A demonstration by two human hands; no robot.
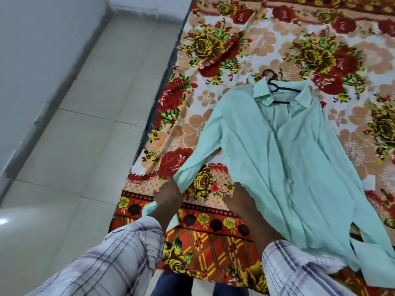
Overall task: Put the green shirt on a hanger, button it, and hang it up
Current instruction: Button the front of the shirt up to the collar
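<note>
Green shirt [288,157] was lying flat by the blanket's [235,50] near edge, hanger [280,90] already in the collar. My left hand [168,197] gripped the sleeve, probably to pull it straight for buttoning. Right hand [237,201] rested on the side hem, couldn't tell if it was pinching.

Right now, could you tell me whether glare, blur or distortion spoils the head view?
Head view: soft, even light on the green shirt, no hard shadows; one glare spot at the lower left edge; wide-angle bends the bed edge; left hand and right hand slightly soft.
</note>
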